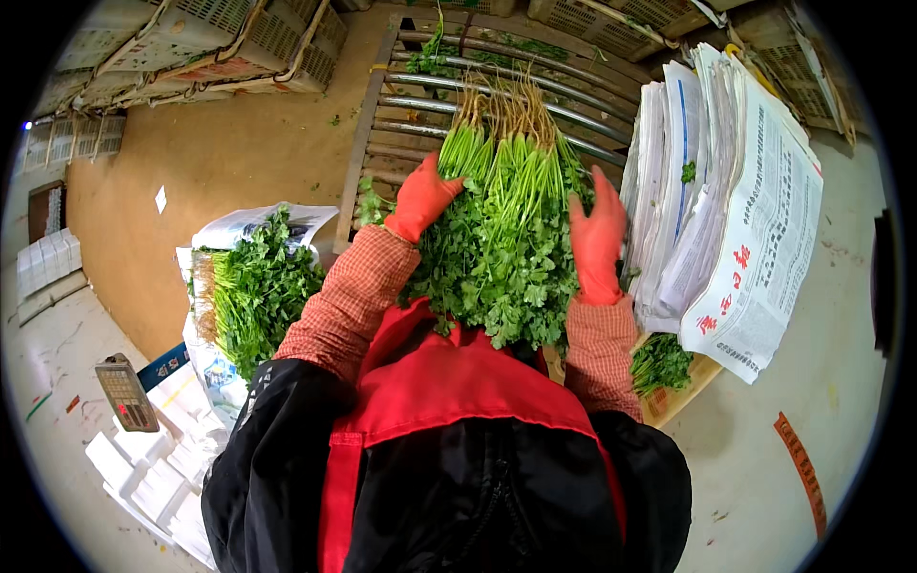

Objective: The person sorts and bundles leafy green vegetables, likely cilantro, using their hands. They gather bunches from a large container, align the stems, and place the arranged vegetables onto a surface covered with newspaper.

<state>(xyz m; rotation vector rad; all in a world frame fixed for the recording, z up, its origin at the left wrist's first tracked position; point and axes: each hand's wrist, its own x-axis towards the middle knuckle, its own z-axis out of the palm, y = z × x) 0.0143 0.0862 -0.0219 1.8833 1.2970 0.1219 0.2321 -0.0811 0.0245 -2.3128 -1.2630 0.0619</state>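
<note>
A large bunch of rooted leafy greens [512, 193], apparently coriander, lies before me on a rack of metal bars [423, 104]. Its brown roots point away from me, and the leaves hang toward my red apron. My left hand [428, 197], in an orange-red rubber glove, is at the bunch's left edge with thumb and fingers spread. On the other side, my right hand [600, 236] wears a matching glove. Its fingers are apart beside the stems and leaves, and its palm faces the bunch. Neither hand is closed around the greens.
Stacked newspapers [752, 215] stand close to my right hand, with more greens [660, 364] below them. At left, another bunch [261, 286] lies on printed paper [208, 236], near a scale display [127, 394] and white foam trays [154, 473]. Plastic crates [279, 43] line the back.
</note>
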